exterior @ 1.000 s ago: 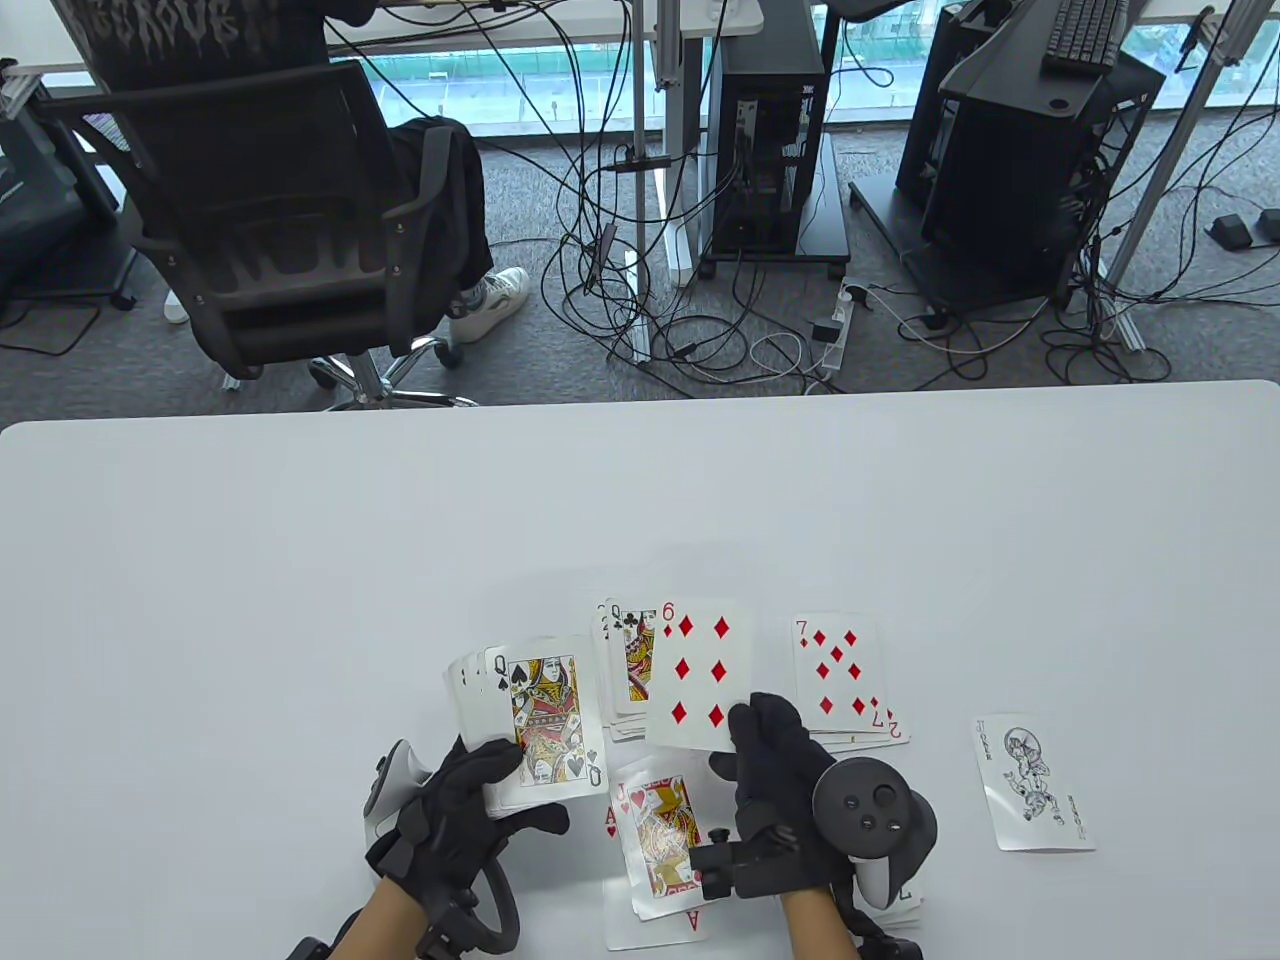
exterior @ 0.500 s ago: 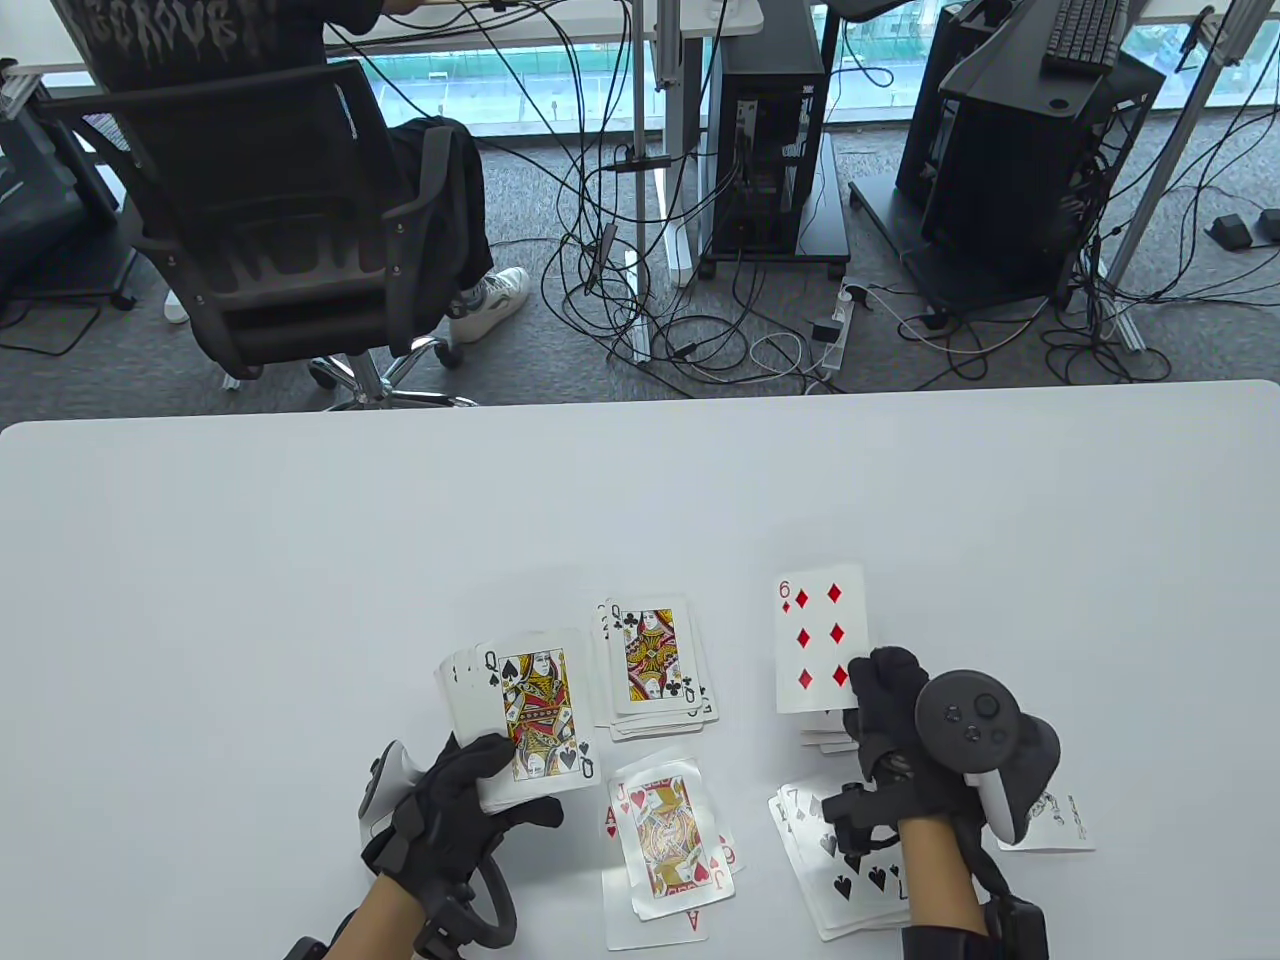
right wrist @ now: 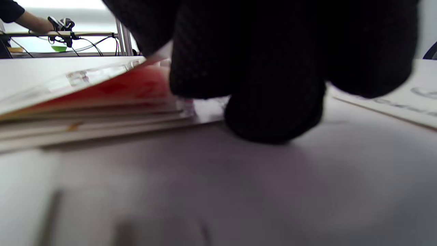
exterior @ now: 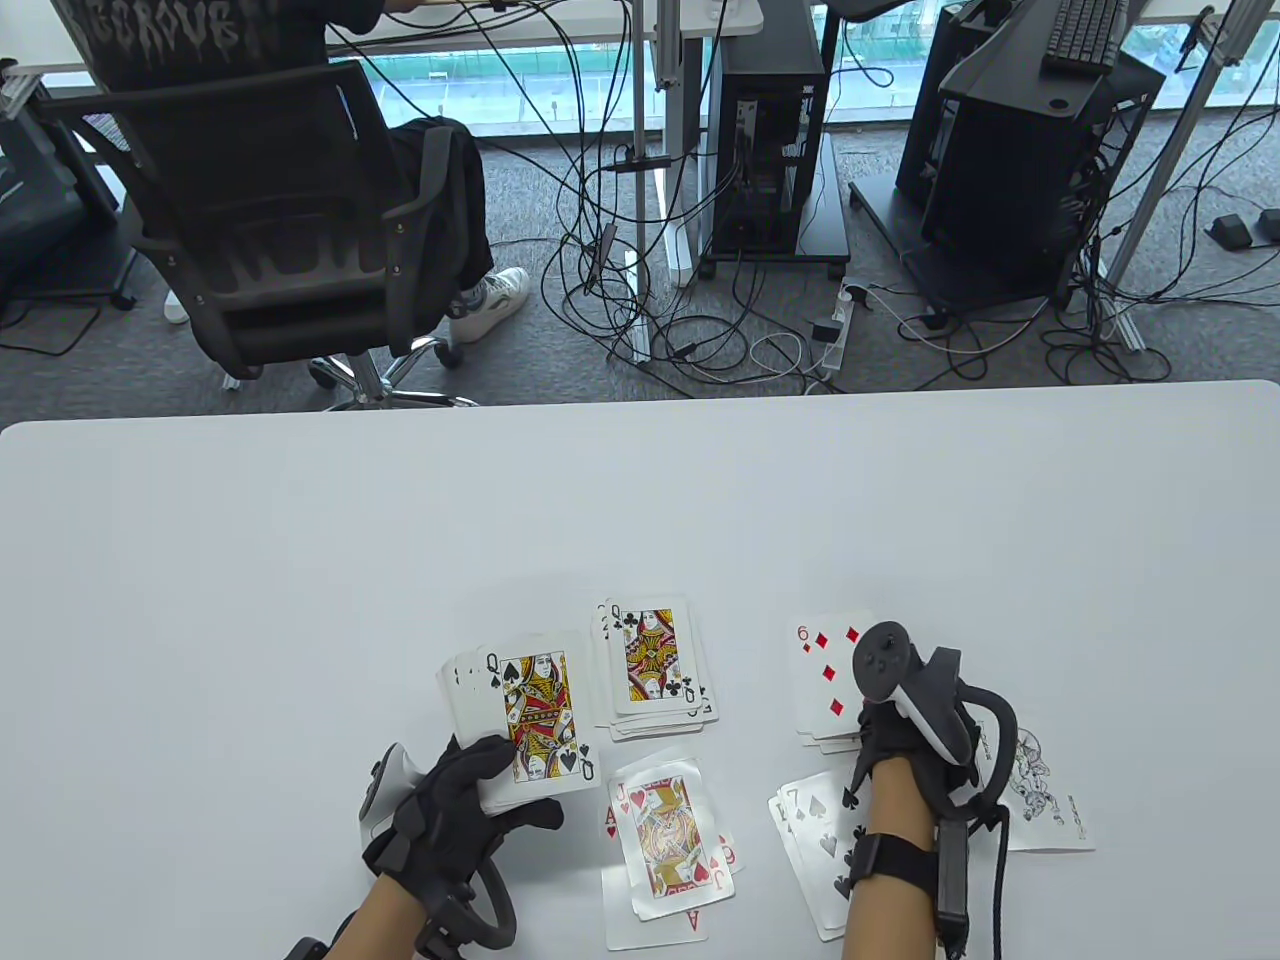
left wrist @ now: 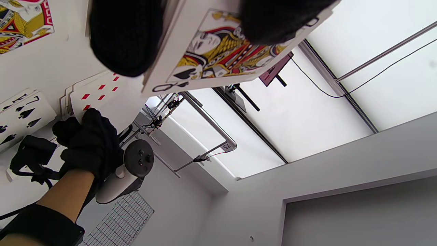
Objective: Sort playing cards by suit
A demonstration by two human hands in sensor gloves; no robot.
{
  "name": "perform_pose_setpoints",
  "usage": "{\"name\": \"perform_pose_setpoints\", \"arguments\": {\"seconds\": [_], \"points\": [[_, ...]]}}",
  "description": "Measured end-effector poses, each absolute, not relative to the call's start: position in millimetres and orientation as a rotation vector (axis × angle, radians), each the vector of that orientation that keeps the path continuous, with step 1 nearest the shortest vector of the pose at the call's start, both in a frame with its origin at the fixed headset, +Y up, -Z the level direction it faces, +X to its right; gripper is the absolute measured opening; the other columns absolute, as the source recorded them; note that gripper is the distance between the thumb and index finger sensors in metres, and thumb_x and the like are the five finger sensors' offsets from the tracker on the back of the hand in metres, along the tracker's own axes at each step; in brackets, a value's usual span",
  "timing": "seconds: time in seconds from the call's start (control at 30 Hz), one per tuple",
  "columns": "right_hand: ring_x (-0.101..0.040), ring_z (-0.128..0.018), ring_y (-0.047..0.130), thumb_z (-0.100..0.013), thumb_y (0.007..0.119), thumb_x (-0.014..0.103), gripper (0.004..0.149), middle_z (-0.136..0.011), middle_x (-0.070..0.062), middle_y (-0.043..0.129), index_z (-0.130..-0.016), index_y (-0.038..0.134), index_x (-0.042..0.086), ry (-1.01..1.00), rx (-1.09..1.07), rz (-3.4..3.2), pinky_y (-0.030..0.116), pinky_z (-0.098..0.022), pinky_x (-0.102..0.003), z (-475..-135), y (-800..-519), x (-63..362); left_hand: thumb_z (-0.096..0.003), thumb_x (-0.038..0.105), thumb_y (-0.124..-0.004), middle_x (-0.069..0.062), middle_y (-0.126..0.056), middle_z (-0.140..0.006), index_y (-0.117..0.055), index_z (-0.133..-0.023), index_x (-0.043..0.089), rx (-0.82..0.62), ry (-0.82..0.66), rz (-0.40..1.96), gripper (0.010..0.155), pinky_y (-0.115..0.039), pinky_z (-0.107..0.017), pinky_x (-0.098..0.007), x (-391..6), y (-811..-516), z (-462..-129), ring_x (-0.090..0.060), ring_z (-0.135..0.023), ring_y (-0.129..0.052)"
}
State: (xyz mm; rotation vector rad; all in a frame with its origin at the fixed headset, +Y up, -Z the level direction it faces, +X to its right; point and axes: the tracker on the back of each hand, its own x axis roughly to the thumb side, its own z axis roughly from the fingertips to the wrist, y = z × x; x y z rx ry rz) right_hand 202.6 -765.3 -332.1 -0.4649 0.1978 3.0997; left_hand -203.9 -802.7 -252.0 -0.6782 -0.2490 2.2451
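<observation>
Table view showed the right hand (exterior: 900,735) pinching the thin, slick six of diamonds (exterior: 825,672) at its five-o'clock corner, left hand (exterior: 455,805) gripping the deck (exterior: 520,720).

Black office chair (exterior: 290,215), computer tower (exterior: 765,130), tangled floor cables (exterior: 690,340).

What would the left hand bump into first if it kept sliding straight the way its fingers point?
Probably the queen-of-clubs pile. The left hand, holding cards topped by the queen of spades, points up and to the right across the table. Depth is unclear, so the held cards may arrive first.
</observation>
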Motion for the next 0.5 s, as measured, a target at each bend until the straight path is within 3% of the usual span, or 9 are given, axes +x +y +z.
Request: {"name": "perform_pose_setpoints", "arguments": {"seconds": [0.3, 0.5], "points": [[-0.029, -0.034, 0.099, -0.050, 0.072, 0.033, 0.052, -0.041, -0.009, 0.094, -0.076, 0.075, -0.012, 0.234, -0.487, 3.293, 0.085, -0.030, -0.049, -331, -765, 191, -0.0612, 0.042, -0.069, 0.007, -0.060, -0.111, -0.045, -0.106, 0.036, -0.685, -0.245, 2.243, 0.051, -0.085, -0.054, -0.040, -203, -803, -251, -0.026, -0.098, -0.076], [-0.030, -0.033, 0.099, -0.050, 0.072, 0.032, 0.053, -0.040, -0.011, 0.094, -0.077, 0.074, -0.013, 0.008, -0.379, 3.154, 0.085, -0.029, -0.050, -319, -733, 185, -0.0612, 0.042, -0.069, 0.007, -0.060, -0.111, -0.045, -0.106, 0.036, -0.692, -0.253, 2.239, 0.051, -0.085, -0.053, -0.040, -202, -802, -251, -0.026, -0.098, -0.076]]}}
